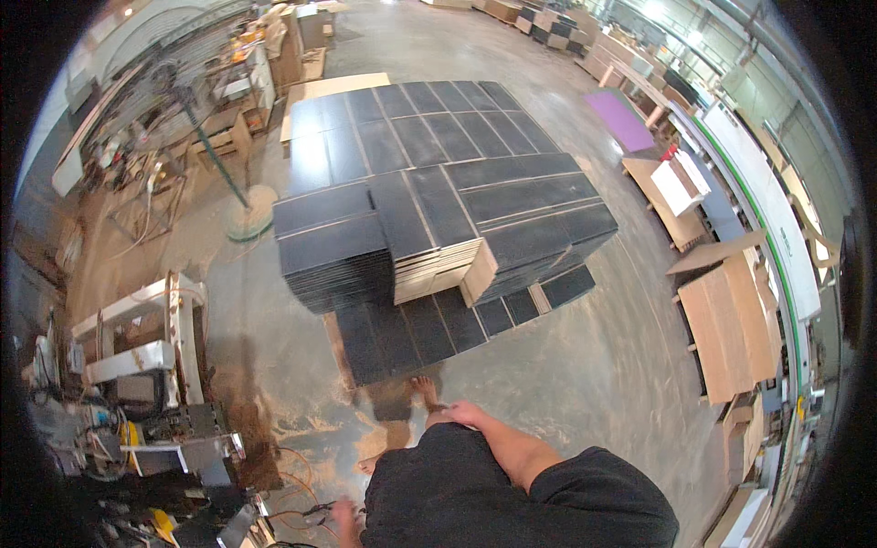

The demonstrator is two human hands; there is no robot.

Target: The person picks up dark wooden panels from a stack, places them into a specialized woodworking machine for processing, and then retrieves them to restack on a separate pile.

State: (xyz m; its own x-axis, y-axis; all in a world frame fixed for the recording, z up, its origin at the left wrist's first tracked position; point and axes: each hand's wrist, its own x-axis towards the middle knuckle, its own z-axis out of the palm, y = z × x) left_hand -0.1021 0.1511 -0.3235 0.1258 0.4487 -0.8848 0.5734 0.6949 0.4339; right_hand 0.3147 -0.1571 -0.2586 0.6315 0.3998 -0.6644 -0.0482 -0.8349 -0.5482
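My right hand [466,414] is in front of my black clothing [457,484], over my bare lower leg, its fingers loosely spread with nothing seen in them. My left hand [345,513] hangs low at the bottom edge, smeared by motion, so its fingers cannot be read. Beside it is a dark hand-tool-like object [318,511] with an orange cord; whether they touch is unclear. Ahead of me stands a large stack of black-faced boards [512,187] in several piles. Pale board edges [438,272] show in a notch at its near side. Lower black panels [402,338] lie in front.
A white frame [187,329] and cluttered machinery [183,447] stand at left. A green pole on a round base [248,215] rises farther off. On the right, brown boards [726,329] lean beside a long machine [776,242] with a green stripe. A purple panel [619,121] lies beyond.
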